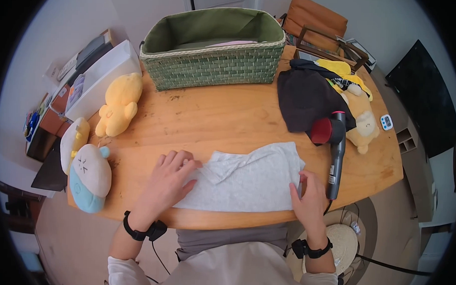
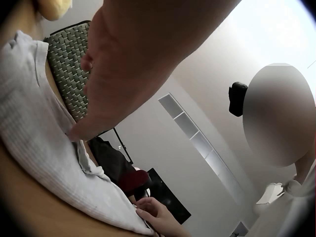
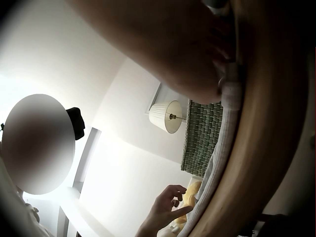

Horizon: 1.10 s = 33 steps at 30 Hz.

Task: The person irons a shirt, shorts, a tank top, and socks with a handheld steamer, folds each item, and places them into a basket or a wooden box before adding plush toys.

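Observation:
A light grey garment [image 1: 246, 181] with fine ribbing lies folded on the wooden table, near its front edge. Its upper left part is turned over in creased layers. My left hand [image 1: 171, 178] is over the garment's left end, thumb and fingers apart; in the right wrist view this hand [image 3: 165, 207] shows a gap between thumb and fingers. At the garment's right edge, my right hand [image 1: 310, 198] pinches the fabric, thumb on top; the left wrist view also shows this right hand [image 2: 160, 217] at the cloth's end.
A green woven basket [image 1: 215, 66] stands at the back. Plush toys [image 1: 120, 106] sit at the left, near a white bin [image 1: 107, 78]. To the right are a dark handheld appliance [image 1: 336, 156], dark clothing [image 1: 302, 100], a bear plush [image 1: 362, 122] and a small timer [image 1: 386, 122].

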### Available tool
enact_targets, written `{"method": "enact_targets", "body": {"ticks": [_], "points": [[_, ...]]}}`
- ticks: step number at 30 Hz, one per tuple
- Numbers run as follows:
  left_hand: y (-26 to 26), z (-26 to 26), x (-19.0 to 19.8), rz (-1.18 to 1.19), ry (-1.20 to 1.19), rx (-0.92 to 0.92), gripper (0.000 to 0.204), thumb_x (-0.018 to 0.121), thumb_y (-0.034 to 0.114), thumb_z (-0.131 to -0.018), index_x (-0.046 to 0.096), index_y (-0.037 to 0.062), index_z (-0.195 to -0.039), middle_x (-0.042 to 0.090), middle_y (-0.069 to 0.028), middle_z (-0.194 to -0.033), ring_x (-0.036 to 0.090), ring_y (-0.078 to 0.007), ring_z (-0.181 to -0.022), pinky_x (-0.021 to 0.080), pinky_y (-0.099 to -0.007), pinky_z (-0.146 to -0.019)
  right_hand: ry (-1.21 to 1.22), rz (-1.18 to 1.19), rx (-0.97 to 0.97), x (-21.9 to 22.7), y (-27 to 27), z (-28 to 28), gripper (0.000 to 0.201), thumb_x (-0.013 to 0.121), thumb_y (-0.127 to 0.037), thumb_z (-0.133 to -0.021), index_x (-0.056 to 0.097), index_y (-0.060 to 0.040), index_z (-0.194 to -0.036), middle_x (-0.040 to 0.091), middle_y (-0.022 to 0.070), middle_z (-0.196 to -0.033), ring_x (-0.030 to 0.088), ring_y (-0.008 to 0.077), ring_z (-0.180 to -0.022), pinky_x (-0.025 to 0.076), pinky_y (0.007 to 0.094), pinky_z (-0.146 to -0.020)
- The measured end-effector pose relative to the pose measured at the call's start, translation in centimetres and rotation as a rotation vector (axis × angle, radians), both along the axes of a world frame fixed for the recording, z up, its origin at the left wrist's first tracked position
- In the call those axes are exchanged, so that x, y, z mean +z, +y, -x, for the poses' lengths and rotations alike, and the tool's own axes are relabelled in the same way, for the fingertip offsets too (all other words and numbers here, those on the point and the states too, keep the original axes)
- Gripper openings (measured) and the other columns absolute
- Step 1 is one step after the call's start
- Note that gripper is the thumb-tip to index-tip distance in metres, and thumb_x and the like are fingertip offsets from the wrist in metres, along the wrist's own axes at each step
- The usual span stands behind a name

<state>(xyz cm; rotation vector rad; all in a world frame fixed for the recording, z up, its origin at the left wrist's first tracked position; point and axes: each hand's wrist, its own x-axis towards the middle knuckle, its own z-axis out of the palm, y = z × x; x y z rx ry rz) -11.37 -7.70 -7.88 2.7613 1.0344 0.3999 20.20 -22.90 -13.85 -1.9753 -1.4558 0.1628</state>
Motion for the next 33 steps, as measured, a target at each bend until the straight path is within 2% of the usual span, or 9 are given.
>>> {"method": "enact_targets", "body": {"ticks": [4, 7, 9, 13, 19, 21, 26, 27, 33], "points": [[2.3, -2.8, -1.2, -0.038, 0.003, -0.139, 0.036, 0.079, 0.008, -0.073, 0.065, 0.0085, -0.106, 0.059, -0.0064, -0.108, 0.058, -0.0267, -0.097, 0.048, -0.0388, -0.084, 0.308, 0.021, 0.004, -0.1, 0.1, 0.1, 0.029, 0.072, -0.002, -0.083, 0.061, -0.0040, -0.109, 0.060, 0.0104, -0.081, 0.059, 0.0247, -0.071, 0.046, 0.0373, -0.065], [4.7, -2.9, -2.3, 0.238, -0.056, -0.210, 0.034, 0.074, 0.008, -0.080, 0.063, 0.0087, -0.113, 0.060, -0.0066, -0.106, 0.060, -0.0257, -0.089, 0.051, -0.0382, -0.076, 0.201, -0.200, 0.040, 0.2, -0.9, 0.1, 0.023, 0.071, 0.002, -0.083, 0.063, -0.0032, -0.104, 0.059, 0.0103, -0.079, 0.056, 0.0210, -0.063, 0.044, 0.0335, -0.057], [6.0, -3.4, -1.9, 0.761, -0.259, 0.148, 0.031, 0.070, 0.009, -0.085, 0.061, 0.0054, -0.115, 0.062, -0.0114, -0.107, 0.061, -0.0277, -0.086, 0.052, -0.0390, -0.075, 0.245, -0.170, 0.031, 0.8, -2.1, 0.2, 0.021, 0.072, 0.001, -0.084, 0.063, -0.0034, -0.103, 0.060, 0.0096, -0.078, 0.056, 0.0211, -0.063, 0.044, 0.0334, -0.058], [4.6, -2.6, -2.4, 0.558, -0.317, 0.096, 0.026, 0.069, 0.009, -0.090, 0.061, 0.0051, -0.114, 0.060, -0.0081, -0.110, 0.057, -0.0193, -0.084, 0.050, -0.0306, -0.070, 0.254, 0.129, 0.037, 1.7, -4.3, -0.8, 0.019, 0.072, -0.004, -0.086, 0.063, -0.0049, -0.102, 0.061, 0.0078, -0.075, 0.060, 0.0234, -0.063, 0.046, 0.0347, -0.059], [1.4, 1.2, -1.5, 0.097, -0.008, 0.047, 0.037, 0.073, 0.012, -0.086, 0.056, 0.0044, -0.118, 0.058, -0.0129, -0.110, 0.057, -0.0314, -0.097, 0.049, -0.0398, -0.084, 0.216, 0.229, 0.029, 2.2, -5.3, -0.9, 0.024, 0.075, -0.012, -0.084, 0.063, -0.0066, -0.104, 0.063, 0.0093, -0.076, 0.064, 0.0304, -0.066, 0.048, 0.0390, -0.061], [0.0, 2.5, -1.1, 0.108, 0.041, 0.204, 0.034, 0.074, 0.018, -0.084, 0.059, 0.0030, -0.109, 0.060, -0.0124, -0.112, 0.055, -0.0321, -0.108, 0.047, -0.0441, -0.088, 0.215, 0.271, 0.045, 2.5, -5.4, -0.6, 0.025, 0.075, -0.012, -0.084, 0.063, -0.0066, -0.105, 0.063, 0.0095, -0.076, 0.064, 0.0301, -0.066, 0.048, 0.0390, -0.061], [-1.8, 7.2, -3.6, 0.111, 0.080, 0.487, 0.037, 0.077, 0.027, -0.085, 0.057, 0.0009, -0.101, 0.060, -0.0136, -0.109, 0.058, -0.0343, -0.100, 0.049, -0.0436, -0.083, 0.191, 0.354, 0.102, 2.8, -5.4, -0.1, 0.026, 0.071, -0.005, -0.082, 0.063, -0.0061, -0.107, 0.062, 0.0104, -0.076, 0.063, 0.0294, -0.067, 0.050, 0.0376, -0.062], [-2.0, 7.5, -3.7, 0.153, 0.121, 0.610, 0.038, 0.078, 0.029, -0.085, 0.057, 0.0002, -0.098, 0.059, -0.0139, -0.107, 0.058, -0.0351, -0.096, 0.049, -0.0433, -0.082, 0.229, 0.304, 0.122, 2.7, -5.3, 0.0, 0.026, 0.068, -0.001, -0.081, 0.064, -0.0057, -0.106, 0.062, 0.0104, -0.078, 0.063, 0.0289, -0.067, 0.050, 0.0368, -0.061], [-3.2, 5.9, -3.9, 0.318, -0.019, 0.371, 0.028, 0.071, 0.020, -0.090, 0.059, -0.0045, -0.096, 0.058, -0.0148, -0.092, 0.059, -0.0333, -0.081, 0.049, -0.0401, -0.068, 0.211, -0.226, 0.186, 1.2, -4.9, 0.0, 0.026, 0.060, 0.009, -0.078, 0.065, -0.0037, -0.100, 0.063, 0.0094, -0.084, 0.061, 0.0276, -0.070, 0.049, 0.0346, -0.059]]}}
